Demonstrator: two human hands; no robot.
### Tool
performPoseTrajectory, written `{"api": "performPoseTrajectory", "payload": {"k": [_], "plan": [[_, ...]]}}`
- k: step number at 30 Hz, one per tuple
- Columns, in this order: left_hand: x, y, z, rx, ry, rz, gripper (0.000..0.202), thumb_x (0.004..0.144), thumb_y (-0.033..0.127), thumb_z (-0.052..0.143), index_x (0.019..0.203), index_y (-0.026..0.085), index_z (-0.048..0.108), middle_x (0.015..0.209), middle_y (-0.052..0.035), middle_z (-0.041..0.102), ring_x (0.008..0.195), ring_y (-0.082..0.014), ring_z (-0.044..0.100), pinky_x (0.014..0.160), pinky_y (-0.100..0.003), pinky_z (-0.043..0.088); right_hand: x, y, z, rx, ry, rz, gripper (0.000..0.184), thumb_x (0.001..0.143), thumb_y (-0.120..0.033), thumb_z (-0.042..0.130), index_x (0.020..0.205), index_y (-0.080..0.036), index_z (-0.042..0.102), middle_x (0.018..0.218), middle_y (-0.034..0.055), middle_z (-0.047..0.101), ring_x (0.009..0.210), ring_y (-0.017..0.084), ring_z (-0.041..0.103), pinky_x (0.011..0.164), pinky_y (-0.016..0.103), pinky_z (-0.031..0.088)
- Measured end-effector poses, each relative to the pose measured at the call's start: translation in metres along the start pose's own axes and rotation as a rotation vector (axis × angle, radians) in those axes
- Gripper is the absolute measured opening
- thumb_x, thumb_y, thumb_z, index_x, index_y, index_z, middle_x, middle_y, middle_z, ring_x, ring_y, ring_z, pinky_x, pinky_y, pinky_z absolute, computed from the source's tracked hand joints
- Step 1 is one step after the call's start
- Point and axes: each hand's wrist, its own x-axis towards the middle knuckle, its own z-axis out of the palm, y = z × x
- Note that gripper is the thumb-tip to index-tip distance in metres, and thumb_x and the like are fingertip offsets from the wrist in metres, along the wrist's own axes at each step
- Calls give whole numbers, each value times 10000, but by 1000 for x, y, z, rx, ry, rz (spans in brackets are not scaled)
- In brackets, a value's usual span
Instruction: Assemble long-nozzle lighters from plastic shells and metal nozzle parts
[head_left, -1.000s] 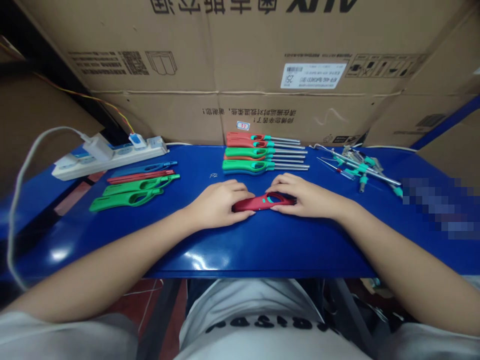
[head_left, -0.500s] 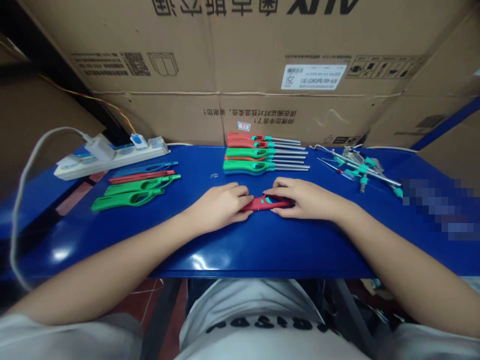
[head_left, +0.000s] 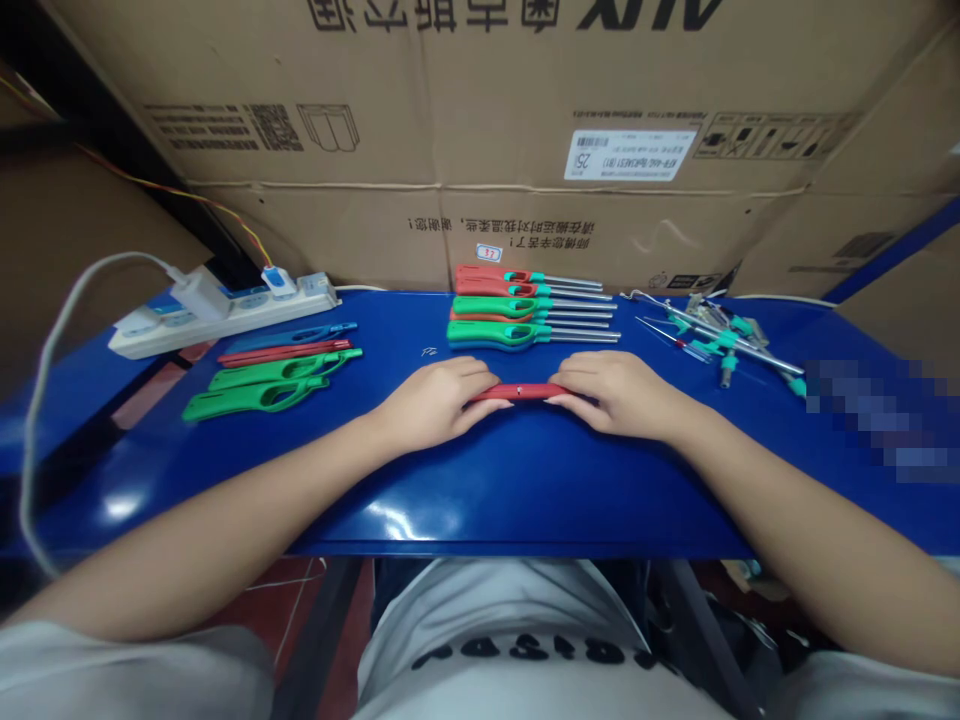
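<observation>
A red lighter body (head_left: 521, 391) is held edge-on just above the blue table (head_left: 525, 480), between both hands. My left hand (head_left: 435, 403) grips its left end with curled fingers. My right hand (head_left: 615, 392) pinches its right end, so both ends are hidden. Behind the hands lies a neat stack of finished red and green long-nozzle lighters (head_left: 517, 307) with metal tubes pointing right.
Green, red and blue empty handle shells (head_left: 270, 372) lie at the left. A white power strip (head_left: 225, 308) with plugs sits behind them. Loose metal tubes with teal inner parts (head_left: 720, 335) lie at the right. Cardboard boxes (head_left: 480, 130) wall the back.
The red lighter body has been turned from lying flat, with its teal trigger showing, to standing on edge. Both hands have moved slightly farther from me with it.
</observation>
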Motion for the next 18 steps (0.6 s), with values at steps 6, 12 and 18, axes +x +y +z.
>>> {"api": "performPoseTrajectory", "payload": {"k": [6,12,18], "plan": [[0,-1,-4,77,37,-22,373,1041,428,460,1033,143,701,904,-83,710,859,-211,659,775,-311,498,-1,7,-4,40,60,74,270,992,-373,569,1122,-172,694,1019,95,744,931,227,678,791,328,503],[0,-5,-7,80,121,-42,389,1026,457,489,1075,140,709,955,-96,725,893,-217,677,783,-316,526,-4,14,-16,-59,137,113,173,958,-328,604,987,-168,661,951,96,718,874,247,648,749,356,501],[0,-3,-9,-34,307,40,285,992,384,592,1088,136,693,970,-81,733,868,-181,672,797,-282,520,-4,12,-18,-63,261,93,129,954,-308,596,922,-190,637,870,82,710,804,237,645,725,357,491]]}}
